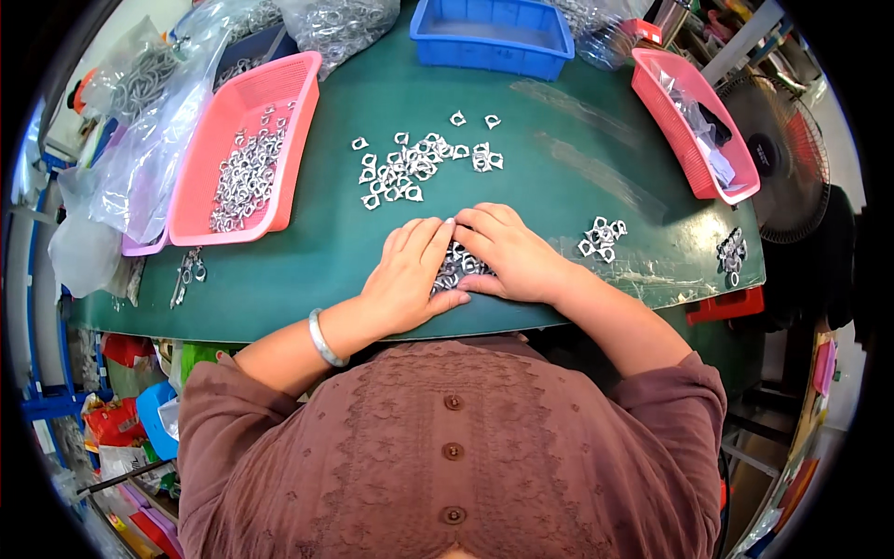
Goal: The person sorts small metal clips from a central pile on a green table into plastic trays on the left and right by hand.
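Note:
My left hand (pixel 410 275) and my right hand (pixel 510 253) are cupped around a pile of small silver metal rings (pixel 456 265) near the table's front edge. Their fingertips meet at the far side of the pile, and both thumbs lie at its near side. Fingers and palms hide part of the pile. Beyond my hands, a loose scatter of similar metal rings (pixel 410 168) with small projecting points lies on the green table (pixel 335 279). Right of my right hand sits a small cluster of rings (pixel 603 238).
A pink basket (pixel 303 140) with many rings stands at the left, beside plastic bags (pixel 149 177). At the back is a blue tray (pixel 494 61). Another pink basket (pixel 689 163) is at the right, near a fan (pixel 792 154). Keys (pixel 182 279) and dark metal pieces (pixel 732 253) lie near the edges.

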`<act>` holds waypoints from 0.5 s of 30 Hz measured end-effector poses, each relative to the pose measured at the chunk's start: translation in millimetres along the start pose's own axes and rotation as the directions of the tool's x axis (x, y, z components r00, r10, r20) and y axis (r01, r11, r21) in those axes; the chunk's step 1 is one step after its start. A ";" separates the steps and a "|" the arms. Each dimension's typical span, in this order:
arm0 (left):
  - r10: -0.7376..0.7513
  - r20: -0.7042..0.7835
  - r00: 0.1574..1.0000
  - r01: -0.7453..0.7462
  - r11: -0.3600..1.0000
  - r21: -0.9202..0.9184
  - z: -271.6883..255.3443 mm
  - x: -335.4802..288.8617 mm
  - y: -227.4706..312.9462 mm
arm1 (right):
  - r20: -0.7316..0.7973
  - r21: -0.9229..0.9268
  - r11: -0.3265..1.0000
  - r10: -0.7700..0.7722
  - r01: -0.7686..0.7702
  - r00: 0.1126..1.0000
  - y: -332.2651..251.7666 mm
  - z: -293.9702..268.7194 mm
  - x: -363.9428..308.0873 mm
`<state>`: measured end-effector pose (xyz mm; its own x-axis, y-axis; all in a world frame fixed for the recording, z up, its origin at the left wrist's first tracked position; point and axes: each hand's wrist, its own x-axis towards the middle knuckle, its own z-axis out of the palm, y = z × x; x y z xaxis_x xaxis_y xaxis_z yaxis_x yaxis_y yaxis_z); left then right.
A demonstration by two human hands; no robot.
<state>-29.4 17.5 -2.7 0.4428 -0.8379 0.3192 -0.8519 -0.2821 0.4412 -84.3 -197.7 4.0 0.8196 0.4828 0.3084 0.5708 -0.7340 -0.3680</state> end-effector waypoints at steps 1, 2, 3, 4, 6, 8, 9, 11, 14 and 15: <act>0.001 -0.002 1.000 -0.001 1.000 0.002 0.1 0.9 -1.4 | -0.019 0.000 1.000 0.008 -0.008 1.000 -0.9 0.5 -0.3; 0.002 -0.009 1.000 -0.002 1.000 0.012 0.4 2.9 -2.6 | -0.062 -0.035 0.999 -0.011 0.009 0.998 -2.2 -0.3 1.0; 0.003 -0.016 1.000 -0.003 1.000 0.021 0.6 4.5 -3.7 | -0.065 -0.039 0.999 -0.013 0.011 0.998 -3.2 -0.5 1.3; 0.008 -0.019 1.000 -0.007 1.000 0.024 0.4 5.5 -4.3 | -0.059 -0.039 0.999 0.006 -0.008 0.998 -4.2 -0.2 1.1; -0.021 -0.007 1.000 0.022 0.999 0.034 -2.7 9.7 -3.5 | -0.056 -0.042 0.999 0.025 -0.028 0.998 -6.0 0.4 0.6; -0.012 0.012 1.000 0.011 0.999 0.038 -2.8 12.6 -5.5 | -0.085 -0.108 0.994 0.015 -0.024 0.996 -8.1 1.2 0.4; -0.006 0.033 0.999 0.005 0.999 0.038 -2.5 13.2 -7.2 | -0.088 -0.111 0.994 0.009 -0.019 0.996 -8.9 1.6 0.9; 0.010 0.027 1.000 -0.012 0.998 0.058 -2.1 15.1 -9.8 | -0.077 -0.170 0.985 0.029 -0.042 0.997 -9.5 3.3 1.4; 0.002 0.056 0.998 -0.007 0.996 0.087 -2.8 17.3 -11.6 | -0.091 -0.193 0.980 0.039 -0.056 0.995 -8.0 7.1 1.5; -0.023 0.092 0.995 0.014 0.995 0.099 -3.5 18.1 -11.9 | -0.089 -0.196 0.979 0.032 -0.049 0.996 -7.1 8.0 1.5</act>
<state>-10.3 7.3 0.8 0.4349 -0.8707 0.2299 -0.8691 -0.3390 0.3601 -86.8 -188.0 0.1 0.8299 0.4150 0.3729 0.5094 -0.8361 -0.2034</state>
